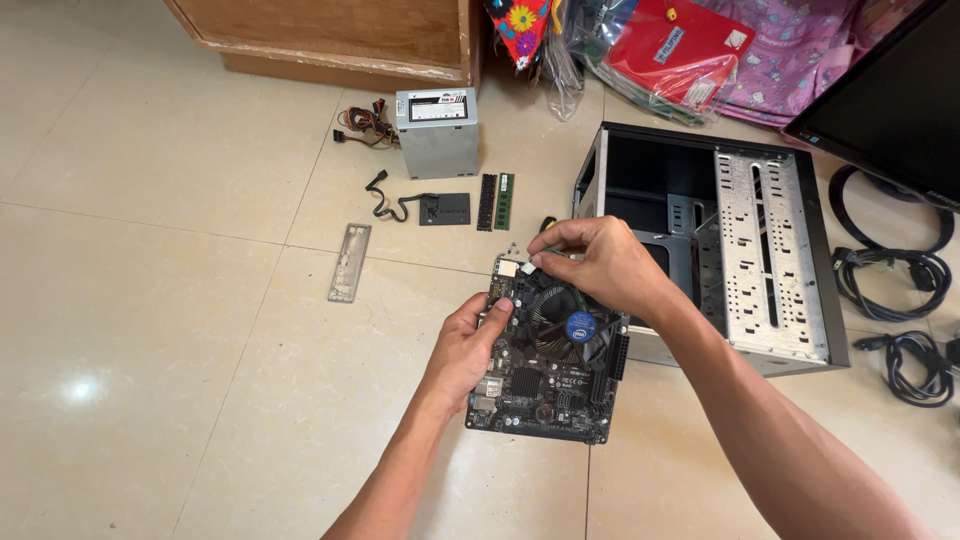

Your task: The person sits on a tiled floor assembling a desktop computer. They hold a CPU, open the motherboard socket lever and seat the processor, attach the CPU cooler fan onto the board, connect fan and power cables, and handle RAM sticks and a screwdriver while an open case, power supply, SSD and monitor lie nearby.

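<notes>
The right hand covers the top edge of the motherboard, so what its pinched fingertips hold or touch there cannot be made out; only a small pale part shows just beside them at the board's upper left corner. The right forearm hides part of the board's right edge and the lower front of the open computer case. The monitor at the top right is cut off by the frame, as are the wooden cabinet and the bright bags along the top. The cables at the right edge run out of view.

The left hand is partly closed round the motherboard's left edge, thumb on the upper face near the round cooler fan, the other fingers hidden beneath. The right hand is curled, thumb and forefinger nearly together above the fan's top rim. The board is held tilted above the tiled floor, just left of the case.

Farther off on the floor lie a grey power supply with its wire bundle, two memory sticks side by side, a flat black drive with a cable, and a metal port shield, all well apart from the hands
</notes>
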